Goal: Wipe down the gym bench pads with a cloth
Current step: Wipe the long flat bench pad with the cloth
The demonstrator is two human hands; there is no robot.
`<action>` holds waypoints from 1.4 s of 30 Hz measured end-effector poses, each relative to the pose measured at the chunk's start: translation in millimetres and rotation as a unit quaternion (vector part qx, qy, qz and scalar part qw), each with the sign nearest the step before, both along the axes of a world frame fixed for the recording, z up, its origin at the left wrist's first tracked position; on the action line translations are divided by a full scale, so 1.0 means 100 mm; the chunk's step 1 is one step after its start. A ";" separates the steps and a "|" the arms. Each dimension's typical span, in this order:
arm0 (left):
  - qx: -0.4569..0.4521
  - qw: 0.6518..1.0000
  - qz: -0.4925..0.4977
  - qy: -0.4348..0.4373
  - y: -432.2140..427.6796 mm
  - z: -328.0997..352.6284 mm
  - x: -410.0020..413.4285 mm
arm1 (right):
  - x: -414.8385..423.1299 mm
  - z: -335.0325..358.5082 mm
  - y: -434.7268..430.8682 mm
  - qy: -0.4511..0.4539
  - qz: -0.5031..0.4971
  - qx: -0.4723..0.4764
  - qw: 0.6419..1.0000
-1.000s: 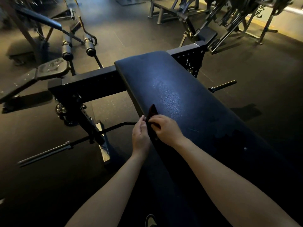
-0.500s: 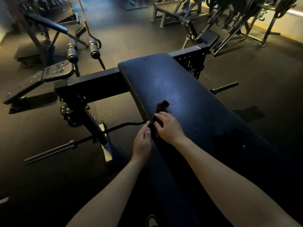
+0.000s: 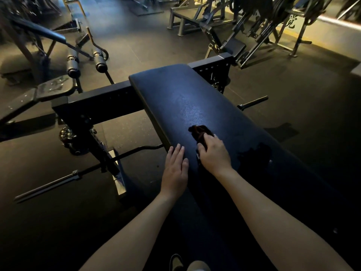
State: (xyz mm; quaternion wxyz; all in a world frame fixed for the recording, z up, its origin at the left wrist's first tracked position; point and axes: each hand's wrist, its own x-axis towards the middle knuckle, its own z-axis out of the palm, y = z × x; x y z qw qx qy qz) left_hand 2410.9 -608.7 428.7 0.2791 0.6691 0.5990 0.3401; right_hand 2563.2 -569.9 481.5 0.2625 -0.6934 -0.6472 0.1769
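Note:
A long dark blue bench pad [image 3: 175, 98] runs from the bottom right up toward the middle of the view. On its near half lies a small dark cloth [image 3: 199, 132], bunched up. My right hand [image 3: 214, 153] holds the cloth from behind, fingers curled over its near end, pressing it to the pad. My left hand [image 3: 174, 169] lies flat on the pad's left edge with straight fingers, a short way left of the cloth.
A black steel crossbeam [image 3: 93, 106] passes under the pad's far end. A barbell bar [image 3: 50, 184] lies on the floor at left, a short bar [image 3: 252, 103] sticks out at right. Other machines [image 3: 254, 26] stand at the back. My shoe [image 3: 175, 262] shows at the bottom.
My right hand has slid the cloth further up and right across the pad. My left hand let go of the cloth and now rests flat on the pad's left edge.

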 end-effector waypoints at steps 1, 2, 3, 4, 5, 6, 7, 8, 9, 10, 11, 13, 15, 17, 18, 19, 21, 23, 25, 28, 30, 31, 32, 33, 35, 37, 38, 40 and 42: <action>0.003 1.000 0.008 -0.014 0.00 0.00 0.01 | -0.06 0.00 -0.05 0.001 0.016 0.004 1.000; 0.006 0.999 0.020 -0.034 0.01 0.02 0.03 | -0.10 -0.01 -0.11 0.004 0.036 0.014 0.999; 0.007 0.998 0.034 -0.060 0.02 0.03 0.05 | -0.13 -0.03 -0.17 0.007 0.055 0.025 0.998; 0.008 0.995 0.048 -0.085 0.02 0.06 0.07 | -0.13 -0.05 -0.22 0.010 0.073 0.034 0.997; 0.009 0.993 0.061 -0.104 0.03 0.09 0.09 | -0.13 -0.07 -0.27 0.012 0.089 0.039 0.995; 0.012 0.991 0.070 -0.112 0.04 0.10 0.10 | -0.11 -0.08 -0.31 0.016 0.106 0.040 0.993; 0.016 0.991 0.073 -0.109 0.05 0.11 0.11 | -0.10 -0.08 -0.33 0.020 0.124 0.038 0.991; 0.020 0.992 0.073 -0.101 0.06 0.10 0.11 | -0.07 -0.07 -0.34 0.021 0.139 0.036 0.989; 0.025 0.993 0.068 -0.089 0.07 0.09 0.10 | -0.03 -0.05 -0.32 0.023 0.142 0.042 0.989; 0.032 0.995 0.062 -0.071 0.08 0.07 0.10 | 0.04 -0.04 -0.28 0.025 0.124 0.059 0.990; 0.041 0.996 0.056 -0.049 0.09 0.05 0.09 | 0.13 -0.04 -0.19 0.028 0.085 0.076 0.993; 0.058 0.997 0.049 -0.008 0.10 0.04 0.08 | 0.35 -0.03 -0.01 0.024 -0.009 0.066 0.997; 0.069 0.997 0.042 0.016 0.12 0.06 0.11 | 0.47 -0.06 0.09 -0.003 -0.055 -0.017 0.998; 0.074 0.997 0.034 0.007 0.17 0.10 0.19 | 0.41 -0.10 0.05 -0.029 -0.029 -0.026 0.999; 0.074 0.997 0.035 -0.013 0.20 0.13 0.25 | 0.35 -0.10 0.00 -0.026 -0.001 -0.006 1.000; 0.070 0.996 0.043 -0.041 0.22 0.15 0.32 | 0.29 -0.10 -0.08 -0.016 0.027 0.019 0.999; 0.050 0.992 0.071 -0.087 0.26 0.18 0.44 | 0.23 -0.08 -0.25 -0.002 0.064 0.064 0.996; 0.041 0.991 0.094 -0.091 0.28 0.17 0.49 | 0.23 -0.08 -0.36 0.008 0.083 0.082 0.993; 0.051 0.992 0.088 -0.075 0.26 0.16 0.49 | 0.27 -0.05 -0.37 0.018 0.085 0.071 0.994; 0.077 0.995 0.058 -0.010 0.24 0.15 0.47 | 0.43 -0.01 -0.15 0.031 0.014 0.081 0.996; 0.085 0.995 0.045 0.027 0.24 0.15 0.48 | 0.57 0.01 0.01 0.041 -0.048 0.058 0.996; 0.091 0.994 0.042 0.041 0.24 0.15 0.48 | 0.61 -0.01 0.07 0.036 -0.064 0.033 0.997; 0.098 0.993 0.041 0.050 0.25 0.14 0.49 | 0.61 -0.03 0.10 0.022 -0.063 0.017 0.998; 0.104 0.992 0.042 0.055 0.25 0.13 0.49 | 0.57 -0.06 0.10 0.006 -0.050 0.015 0.999; 0.106 0.992 0.045 0.052 0.27 0.12 0.49 | 0.43 -0.10 0.03 -0.001 -0.007 0.041 0.999; 0.107 0.993 0.044 0.038 0.27 0.12 0.49 | 0.31 -0.13 -0.12 0.012 0.030 0.076 0.997; 0.110 0.993 0.043 0.028 0.26 0.12 0.49 | 0.27 -0.12 -0.21 0.024 0.044 0.083 0.995; 0.110 0.993 0.038 0.017 0.24 0.13 0.48 | 0.25 -0.11 -0.33 0.040 0.075 0.087 0.993; 0.105 0.994 0.022 0.035 0.22 0.16 0.47 | 0.29 -0.09 -0.40 0.027 0.101 0.086 0.991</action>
